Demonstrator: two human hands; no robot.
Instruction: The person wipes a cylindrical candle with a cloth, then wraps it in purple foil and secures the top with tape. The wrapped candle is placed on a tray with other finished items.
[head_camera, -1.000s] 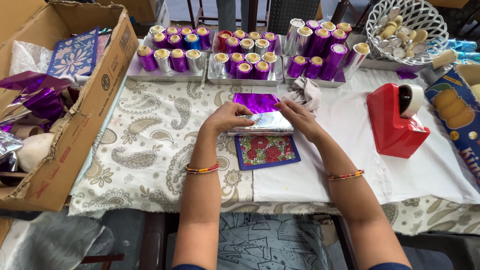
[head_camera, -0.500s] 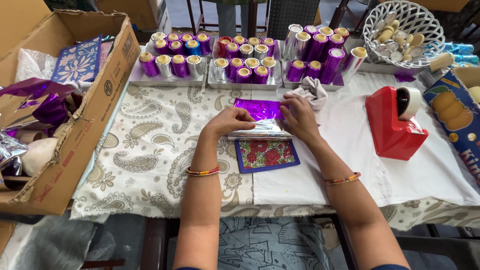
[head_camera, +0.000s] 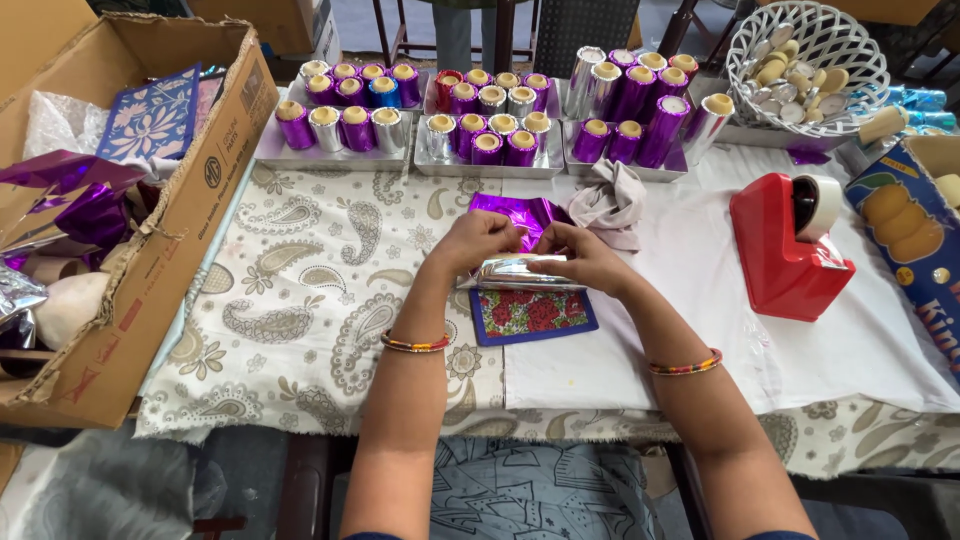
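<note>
**Foil Wrap in Progress at Desk Centre**

Nearest the camera, both forearms carried bangles and extended over the patterned cloth of the desk (head_camera: 300, 300). The left hand (head_camera: 480, 240) and right hand (head_camera: 585, 258) met over a silver foil-wrapped piece (head_camera: 520, 272), with the fingers (head_camera: 555, 240) of both hands pinched on its upper edge. A purple foil sheet (head_camera: 520, 212) lay partly beneath and behind the hands, its far edge loose. The piece rested on a floral mat with a blue border (head_camera: 530, 315).

Judged from this arrangement, the wrap was partway complete: foil enclosed the piece, but the edge under the fingers was not yet closed.

Right of the hands stood a red tape dispenser (head_camera: 785, 255); a grey rag (head_camera: 612, 200) lay just beyond them. Left, a cardboard box (head_camera: 150, 270) held foil scraps. Farther back, trays of wrapped cylinders (head_camera: 480, 135) in purple and silver appeared finished. A white basket (head_camera: 800, 70) held unwrapped pieces, suggesting more remained.
</note>
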